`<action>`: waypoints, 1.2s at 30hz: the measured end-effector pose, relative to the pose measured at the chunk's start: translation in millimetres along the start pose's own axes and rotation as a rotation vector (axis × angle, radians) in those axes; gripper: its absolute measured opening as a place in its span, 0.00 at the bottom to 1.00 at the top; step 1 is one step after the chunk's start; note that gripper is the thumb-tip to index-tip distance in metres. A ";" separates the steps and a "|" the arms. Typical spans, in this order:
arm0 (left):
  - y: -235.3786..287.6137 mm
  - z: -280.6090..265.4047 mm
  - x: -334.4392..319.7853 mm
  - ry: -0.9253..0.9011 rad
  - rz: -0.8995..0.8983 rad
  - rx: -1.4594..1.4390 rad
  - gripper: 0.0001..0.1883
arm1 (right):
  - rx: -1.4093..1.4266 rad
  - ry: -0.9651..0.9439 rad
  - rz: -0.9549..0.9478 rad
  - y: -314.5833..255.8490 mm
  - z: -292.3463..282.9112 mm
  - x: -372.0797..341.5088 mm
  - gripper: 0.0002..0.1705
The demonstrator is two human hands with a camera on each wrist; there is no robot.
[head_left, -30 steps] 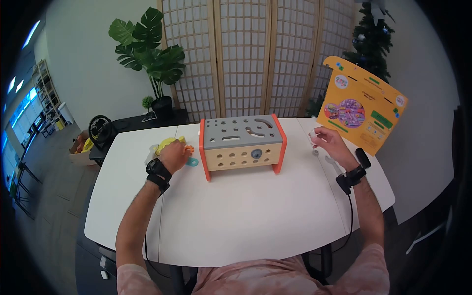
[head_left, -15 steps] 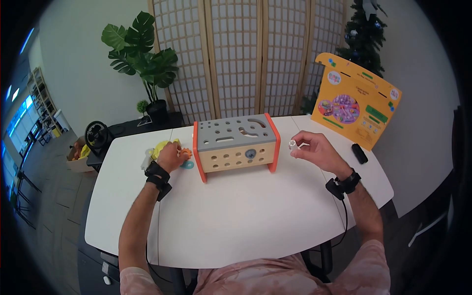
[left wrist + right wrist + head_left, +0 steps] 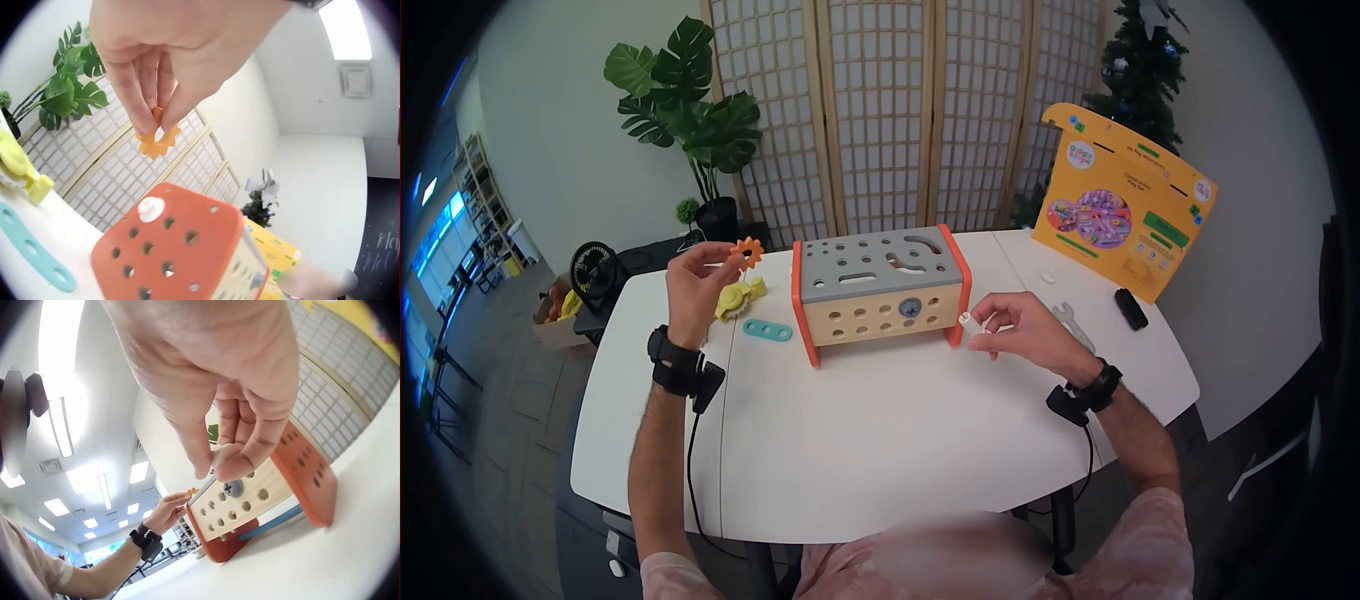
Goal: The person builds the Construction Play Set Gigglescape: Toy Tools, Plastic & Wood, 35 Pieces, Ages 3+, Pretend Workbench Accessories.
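My left hand [image 3: 696, 290] pinches an orange gear [image 3: 747, 253] by its edge, raised above the table left of the workbench toy; the left wrist view shows the gear [image 3: 159, 142] between thumb and fingertips. The toy [image 3: 878, 290] has a grey top with holes and slots, red end panels and a wooden front holding a grey screw head [image 3: 910, 308]. In my right hand [image 3: 1035, 335] a small white piece [image 3: 970, 325] is pinched beside the toy's right end. In the right wrist view my fingers partly hide the white piece.
Yellow pieces [image 3: 742, 297] and a teal strip with holes [image 3: 768, 330] lie left of the toy. On the right are a grey wrench [image 3: 1072, 324], a small white piece [image 3: 1049, 275], a black object [image 3: 1131, 309] and an upright yellow box [image 3: 1128, 205].
The orange gear has been picked up by my left hand and raised. My right hand has brought the white piece leftward from the table's right side to near the toy.
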State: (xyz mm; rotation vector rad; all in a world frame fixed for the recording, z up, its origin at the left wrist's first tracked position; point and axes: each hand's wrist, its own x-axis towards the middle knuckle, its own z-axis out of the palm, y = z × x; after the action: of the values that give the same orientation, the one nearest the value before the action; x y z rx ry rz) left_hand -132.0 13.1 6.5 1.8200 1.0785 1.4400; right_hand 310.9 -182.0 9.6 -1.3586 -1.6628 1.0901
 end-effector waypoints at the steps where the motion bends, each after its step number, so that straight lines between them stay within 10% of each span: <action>1: 16.7 0.3 -3.8 0.023 0.019 -0.096 0.13 | 0.052 -0.007 0.034 -0.3 4.7 1.5 0.19; 13: 73.9 60.5 -57.6 -0.363 0.041 0.016 0.11 | 0.197 -0.239 -0.011 11.6 52.8 29.2 0.29; 36: 52.9 96.7 -74.5 -0.407 0.074 0.077 0.12 | 0.572 -0.190 0.151 4.9 103.9 66.5 0.24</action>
State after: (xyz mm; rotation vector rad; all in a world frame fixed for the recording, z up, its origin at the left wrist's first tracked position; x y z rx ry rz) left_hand -32.8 -73.7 -11.8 2.1089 0.8753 1.0127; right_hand 206.0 -133.6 -33.8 -1.0352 -1.2385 1.6707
